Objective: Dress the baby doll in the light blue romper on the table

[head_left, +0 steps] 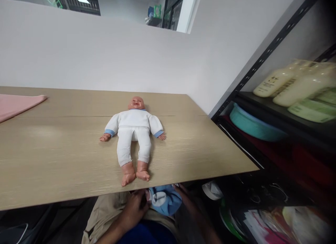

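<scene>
A baby doll (133, 137) in a white suit with blue cuffs lies on its back on the wooden table (52, 156), feet toward me. Below the table's near edge, on my lap, both my hands hold a small blue and white piece of cloth (165, 200). My left hand (135, 207) grips its left side with curled fingers. My right hand (186, 198) holds its right side, partly hidden in shadow under the table edge.
A pink folded cloth (18, 105) lies at the table's far left. A black metal shelf (262, 55) stands to the right, with pale bottles (299, 83) and a teal basin (252, 125) on it. Mixed items sit on the floor at the lower right.
</scene>
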Action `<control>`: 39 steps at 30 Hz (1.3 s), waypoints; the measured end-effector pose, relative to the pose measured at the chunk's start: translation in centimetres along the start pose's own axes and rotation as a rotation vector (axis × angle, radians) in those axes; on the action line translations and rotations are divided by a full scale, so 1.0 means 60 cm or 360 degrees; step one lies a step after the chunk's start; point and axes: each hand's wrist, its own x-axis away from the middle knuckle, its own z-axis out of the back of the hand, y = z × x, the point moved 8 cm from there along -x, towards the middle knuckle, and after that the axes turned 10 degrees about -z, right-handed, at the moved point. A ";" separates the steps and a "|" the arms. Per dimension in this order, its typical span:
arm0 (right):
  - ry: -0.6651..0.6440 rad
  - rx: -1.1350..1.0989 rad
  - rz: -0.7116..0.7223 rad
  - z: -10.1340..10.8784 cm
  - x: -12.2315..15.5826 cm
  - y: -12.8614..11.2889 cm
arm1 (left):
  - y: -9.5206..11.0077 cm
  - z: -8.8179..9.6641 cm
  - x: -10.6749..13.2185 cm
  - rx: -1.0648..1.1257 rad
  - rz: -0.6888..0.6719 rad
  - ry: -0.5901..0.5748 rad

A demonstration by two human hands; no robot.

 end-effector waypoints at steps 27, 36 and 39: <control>-0.0537 0.0273 0.1701 -0.017 0.167 -0.504 | 0.373 0.293 0.021 0.0743 -0.0648 -0.0156; -0.0472 0.0061 0.1653 -0.015 0.132 -0.516 | 0.389 0.291 -0.030 0.0982 -0.0823 -0.0318; -0.0469 0.0057 0.1618 -0.018 0.123 -0.515 | 0.396 0.298 -0.038 0.1068 -0.0855 -0.0152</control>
